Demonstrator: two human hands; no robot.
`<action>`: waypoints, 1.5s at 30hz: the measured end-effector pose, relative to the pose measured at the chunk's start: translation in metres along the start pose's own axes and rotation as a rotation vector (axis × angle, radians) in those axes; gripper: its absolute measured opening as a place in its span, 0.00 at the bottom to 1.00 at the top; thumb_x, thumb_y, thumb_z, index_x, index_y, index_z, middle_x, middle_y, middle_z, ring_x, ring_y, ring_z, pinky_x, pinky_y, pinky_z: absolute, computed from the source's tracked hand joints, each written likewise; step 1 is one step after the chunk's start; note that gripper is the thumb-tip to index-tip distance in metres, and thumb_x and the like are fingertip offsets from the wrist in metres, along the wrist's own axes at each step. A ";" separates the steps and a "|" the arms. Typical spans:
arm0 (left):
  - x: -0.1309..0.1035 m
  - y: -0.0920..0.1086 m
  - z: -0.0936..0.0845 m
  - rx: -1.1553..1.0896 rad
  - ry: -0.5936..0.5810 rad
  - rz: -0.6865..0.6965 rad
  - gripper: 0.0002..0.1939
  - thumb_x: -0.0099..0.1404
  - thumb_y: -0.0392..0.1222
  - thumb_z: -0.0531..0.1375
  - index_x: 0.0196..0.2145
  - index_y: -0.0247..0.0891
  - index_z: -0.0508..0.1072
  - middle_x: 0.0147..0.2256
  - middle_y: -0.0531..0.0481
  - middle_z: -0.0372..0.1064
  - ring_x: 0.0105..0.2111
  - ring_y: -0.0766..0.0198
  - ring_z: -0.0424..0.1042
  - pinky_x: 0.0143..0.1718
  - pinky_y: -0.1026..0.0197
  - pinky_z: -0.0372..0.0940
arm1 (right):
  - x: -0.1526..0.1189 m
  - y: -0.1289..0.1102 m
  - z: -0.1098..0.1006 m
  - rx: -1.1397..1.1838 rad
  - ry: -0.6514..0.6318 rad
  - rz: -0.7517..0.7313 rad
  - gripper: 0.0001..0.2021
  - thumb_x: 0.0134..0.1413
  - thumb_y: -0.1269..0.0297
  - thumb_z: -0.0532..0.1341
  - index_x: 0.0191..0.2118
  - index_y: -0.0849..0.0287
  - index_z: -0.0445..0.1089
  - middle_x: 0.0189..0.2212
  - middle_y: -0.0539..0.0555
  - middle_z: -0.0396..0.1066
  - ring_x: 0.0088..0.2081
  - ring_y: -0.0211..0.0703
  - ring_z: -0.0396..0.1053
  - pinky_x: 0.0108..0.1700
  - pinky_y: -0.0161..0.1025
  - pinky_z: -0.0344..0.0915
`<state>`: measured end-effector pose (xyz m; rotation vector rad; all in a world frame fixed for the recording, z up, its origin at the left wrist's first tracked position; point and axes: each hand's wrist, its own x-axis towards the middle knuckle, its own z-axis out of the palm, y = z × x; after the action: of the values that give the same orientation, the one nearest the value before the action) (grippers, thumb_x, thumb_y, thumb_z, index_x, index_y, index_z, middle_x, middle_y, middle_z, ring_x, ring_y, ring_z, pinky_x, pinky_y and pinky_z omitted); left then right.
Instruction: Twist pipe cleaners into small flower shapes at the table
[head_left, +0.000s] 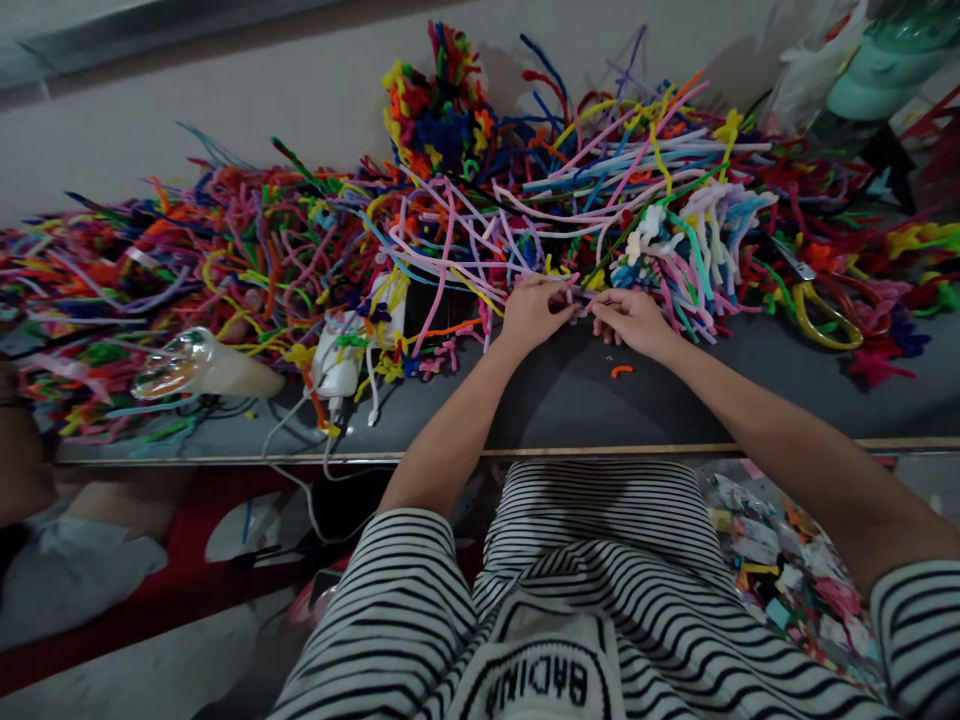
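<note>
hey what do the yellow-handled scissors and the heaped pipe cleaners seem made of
Yellow-handled scissors: silvery, shiny blades suggest metal; smooth, bright handles are probably plastic.
Heaped pipe cleaners: matte, fuzzy-looking fibre, possibly synthetic; their bends hint at wire inside.

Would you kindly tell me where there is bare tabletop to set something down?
Bare grey tabletop lies between the left hand, right hand and front edge, broken by an orange scrap. Another patch sits between the yellow-handled scissors and right forearm. Heaped fuzzy stems crowd the back and left.
</note>
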<state>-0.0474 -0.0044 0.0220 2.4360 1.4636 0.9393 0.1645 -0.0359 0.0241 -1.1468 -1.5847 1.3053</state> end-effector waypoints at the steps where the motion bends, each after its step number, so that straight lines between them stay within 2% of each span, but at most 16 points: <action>1: 0.000 -0.001 0.001 -0.002 0.008 0.015 0.06 0.63 0.45 0.68 0.37 0.42 0.81 0.36 0.47 0.80 0.45 0.53 0.76 0.51 0.50 0.71 | 0.000 0.000 0.000 0.001 -0.002 -0.005 0.08 0.65 0.59 0.64 0.38 0.59 0.74 0.23 0.50 0.73 0.18 0.34 0.66 0.18 0.32 0.58; 5: -0.002 -0.007 0.011 -0.013 0.082 0.014 0.11 0.61 0.43 0.68 0.42 0.41 0.81 0.39 0.42 0.78 0.46 0.47 0.75 0.53 0.44 0.70 | 0.000 0.001 0.000 0.004 -0.018 -0.018 0.08 0.65 0.60 0.64 0.40 0.59 0.74 0.23 0.50 0.73 0.19 0.35 0.67 0.19 0.33 0.58; 9: -0.004 -0.006 0.017 0.001 0.251 0.001 0.13 0.65 0.43 0.63 0.47 0.40 0.79 0.42 0.40 0.78 0.52 0.45 0.73 0.58 0.43 0.66 | 0.001 0.003 0.001 0.037 0.007 -0.009 0.09 0.63 0.58 0.66 0.43 0.57 0.73 0.22 0.50 0.73 0.18 0.36 0.66 0.18 0.33 0.56; 11: -0.001 -0.006 0.012 -0.022 0.341 0.020 0.12 0.68 0.46 0.62 0.48 0.42 0.77 0.42 0.41 0.78 0.53 0.47 0.72 0.60 0.45 0.65 | 0.000 0.003 0.001 0.047 0.009 -0.020 0.10 0.61 0.56 0.67 0.42 0.57 0.73 0.22 0.49 0.73 0.18 0.36 0.66 0.18 0.34 0.56; 13: 0.005 -0.012 -0.002 -0.057 0.379 0.021 0.11 0.71 0.49 0.60 0.45 0.42 0.77 0.41 0.41 0.78 0.53 0.48 0.73 0.59 0.46 0.65 | 0.000 0.003 0.000 0.060 0.008 -0.025 0.11 0.60 0.55 0.67 0.42 0.56 0.73 0.21 0.49 0.72 0.18 0.36 0.65 0.18 0.34 0.56; 15: 0.014 -0.026 -0.026 -0.056 0.326 -0.005 0.11 0.70 0.50 0.60 0.40 0.42 0.78 0.39 0.39 0.78 0.52 0.46 0.73 0.58 0.46 0.66 | -0.001 0.003 -0.002 0.068 0.011 -0.021 0.11 0.60 0.55 0.67 0.42 0.56 0.73 0.21 0.49 0.72 0.18 0.37 0.65 0.18 0.34 0.55; 17: 0.026 -0.050 -0.057 0.011 0.180 -0.031 0.12 0.69 0.51 0.61 0.36 0.43 0.79 0.35 0.41 0.77 0.48 0.47 0.75 0.55 0.46 0.68 | -0.001 0.002 -0.003 0.073 0.017 -0.020 0.10 0.60 0.56 0.67 0.41 0.57 0.73 0.21 0.49 0.72 0.18 0.36 0.65 0.18 0.34 0.55; 20: 0.042 -0.092 -0.100 0.166 -0.062 0.064 0.09 0.63 0.51 0.65 0.34 0.46 0.80 0.33 0.45 0.79 0.43 0.51 0.74 0.57 0.46 0.67 | 0.000 0.002 -0.005 0.069 0.022 -0.026 0.08 0.61 0.59 0.65 0.41 0.57 0.73 0.21 0.48 0.72 0.17 0.35 0.64 0.19 0.35 0.55; 23: 0.050 -0.119 -0.125 0.244 -0.202 0.057 0.11 0.53 0.54 0.70 0.29 0.46 0.79 0.27 0.50 0.77 0.40 0.53 0.74 0.56 0.48 0.67 | 0.002 0.003 -0.005 0.055 0.019 -0.036 0.08 0.62 0.59 0.64 0.41 0.57 0.73 0.21 0.48 0.72 0.17 0.35 0.63 0.20 0.35 0.55; 26: 0.055 -0.123 -0.135 0.203 -0.191 0.045 0.13 0.56 0.58 0.69 0.25 0.48 0.77 0.21 0.53 0.72 0.40 0.52 0.74 0.55 0.46 0.66 | 0.002 0.005 -0.006 0.036 0.006 -0.059 0.09 0.62 0.56 0.65 0.39 0.57 0.74 0.20 0.49 0.71 0.18 0.35 0.62 0.21 0.35 0.56; 32: 0.080 -0.110 -0.161 0.211 -0.145 0.094 0.17 0.63 0.60 0.64 0.28 0.45 0.78 0.29 0.49 0.74 0.51 0.45 0.70 0.68 0.34 0.52 | 0.002 0.006 -0.009 0.014 0.011 -0.052 0.10 0.61 0.55 0.65 0.38 0.57 0.74 0.19 0.47 0.70 0.16 0.33 0.58 0.21 0.35 0.53; 34: 0.091 -0.108 -0.167 0.153 -0.178 0.090 0.16 0.58 0.58 0.69 0.25 0.44 0.77 0.27 0.49 0.72 0.52 0.45 0.69 0.70 0.33 0.49 | 0.003 0.006 -0.010 0.021 0.006 -0.051 0.11 0.61 0.54 0.65 0.38 0.57 0.74 0.19 0.47 0.70 0.16 0.33 0.59 0.21 0.35 0.53; 37: 0.102 -0.106 -0.166 0.214 -0.265 0.139 0.18 0.62 0.59 0.65 0.24 0.44 0.77 0.27 0.47 0.69 0.54 0.38 0.68 0.67 0.28 0.51 | 0.003 0.007 -0.009 0.018 0.000 -0.056 0.13 0.60 0.52 0.66 0.38 0.57 0.74 0.19 0.47 0.70 0.17 0.33 0.59 0.21 0.35 0.53; 40: 0.110 -0.096 -0.152 0.121 -0.137 0.105 0.17 0.66 0.57 0.63 0.27 0.44 0.78 0.28 0.48 0.71 0.56 0.42 0.67 0.69 0.32 0.50 | 0.002 0.006 -0.008 0.024 0.006 -0.057 0.16 0.59 0.48 0.67 0.38 0.57 0.74 0.19 0.47 0.69 0.17 0.33 0.59 0.20 0.35 0.54; 43: 0.117 -0.079 -0.122 0.009 -0.021 0.019 0.12 0.66 0.52 0.67 0.32 0.41 0.78 0.33 0.46 0.74 0.53 0.44 0.67 0.68 0.34 0.53 | 0.000 0.003 -0.008 0.054 -0.007 -0.070 0.23 0.54 0.39 0.68 0.37 0.57 0.75 0.20 0.48 0.70 0.17 0.33 0.60 0.21 0.35 0.54; 45: 0.123 -0.068 -0.094 0.004 -0.042 -0.012 0.12 0.64 0.50 0.69 0.37 0.39 0.78 0.37 0.44 0.76 0.51 0.48 0.66 0.66 0.36 0.55 | -0.001 0.001 -0.009 0.072 -0.036 -0.063 0.29 0.55 0.32 0.64 0.32 0.58 0.75 0.19 0.50 0.69 0.17 0.33 0.60 0.21 0.36 0.54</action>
<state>-0.1126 0.1163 0.1209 2.4312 1.4664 0.8782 0.1733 -0.0344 0.0249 -1.0269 -1.5746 1.3376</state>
